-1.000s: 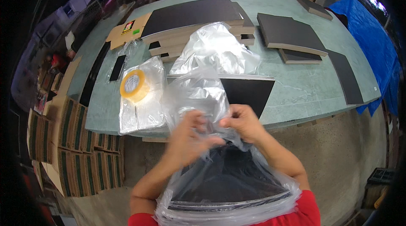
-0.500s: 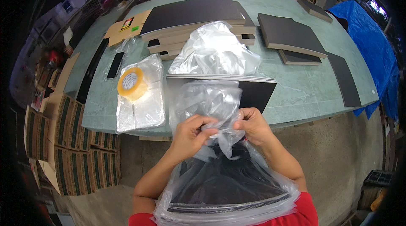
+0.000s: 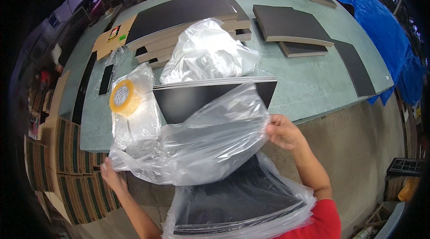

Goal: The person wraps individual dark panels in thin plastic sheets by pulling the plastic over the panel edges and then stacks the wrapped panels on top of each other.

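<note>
A clear plastic bag [image 3: 210, 149] is spread wide between my two hands, over the table's front edge. My left hand [image 3: 113, 177] pinches its lower left end, beside the stacked cartons. My right hand [image 3: 284, 132] grips its right edge with curled fingers. Against my body rests a stack of black boards [image 3: 233, 203] in clear plastic. Behind the bag, several black boards [image 3: 179, 102] lean at the table's edge, partly covered by it. Beyond them lies a heap of clear plastic bags [image 3: 208, 53]. A tape roll [image 3: 124, 97] sits on a flat plastic pack [image 3: 134, 125].
Thick dark panels [image 3: 179, 15] are stacked on the green table [image 3: 309, 78], with more dark panels [image 3: 291, 24] to the right. A phone [image 3: 105, 79] lies at the left. Folded cartons [image 3: 85, 189] stand at lower left. A blue tarp [image 3: 371, 28] hangs at far right.
The bunched bag has been opened out into a wide sheet. My left hand has moved far left and down, my right hand slightly right. The view has shifted a little.
</note>
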Motion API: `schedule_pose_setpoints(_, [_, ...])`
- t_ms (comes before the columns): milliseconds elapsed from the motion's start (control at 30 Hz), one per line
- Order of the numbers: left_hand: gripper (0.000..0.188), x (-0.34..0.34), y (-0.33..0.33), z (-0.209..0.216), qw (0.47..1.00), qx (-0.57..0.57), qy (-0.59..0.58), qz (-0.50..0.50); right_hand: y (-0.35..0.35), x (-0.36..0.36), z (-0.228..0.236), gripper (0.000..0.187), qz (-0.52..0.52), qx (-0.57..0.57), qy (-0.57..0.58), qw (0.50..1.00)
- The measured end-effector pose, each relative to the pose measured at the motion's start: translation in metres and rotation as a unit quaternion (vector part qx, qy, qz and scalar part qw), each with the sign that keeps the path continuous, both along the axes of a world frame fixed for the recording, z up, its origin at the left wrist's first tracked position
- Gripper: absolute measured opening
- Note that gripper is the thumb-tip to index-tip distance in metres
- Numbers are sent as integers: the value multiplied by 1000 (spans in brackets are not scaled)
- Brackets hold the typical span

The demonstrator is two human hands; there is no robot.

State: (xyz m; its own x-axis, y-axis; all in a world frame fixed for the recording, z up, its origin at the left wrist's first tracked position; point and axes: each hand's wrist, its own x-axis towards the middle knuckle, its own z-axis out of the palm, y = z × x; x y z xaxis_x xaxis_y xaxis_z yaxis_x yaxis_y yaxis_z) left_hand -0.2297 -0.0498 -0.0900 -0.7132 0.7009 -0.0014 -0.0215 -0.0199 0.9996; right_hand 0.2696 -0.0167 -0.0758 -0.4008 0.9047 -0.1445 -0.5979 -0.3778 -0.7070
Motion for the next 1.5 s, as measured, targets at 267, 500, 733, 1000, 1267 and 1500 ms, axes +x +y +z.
schedule_pose_setpoints(267, [18,227,36,95,747,85,263,-605,-2,-91,45,26,87,3,5,996])
schedule_pose_setpoints(500, [18,223,46,82,764,-27,152,-627,7,-75,23,25,79,41,-48,995])
schedule_pose_setpoints(733, [18,141,31,3,858,-129,-77,-491,11,-17,18,8,-97,76,121,985])
schedule_pose_setpoints(1000, [13,8,-2,15,994,38,99,-12,0,5,15,5,-29,9,9,1000])
schedule_pose_setpoints(1267, [11,231,40,93,786,-7,175,-593,14,-99,31,16,66,7,10,998])
schedule_pose_setpoints(1500, [13,116,59,31,878,-65,188,-435,4,-69,30,16,59,5,158,986])
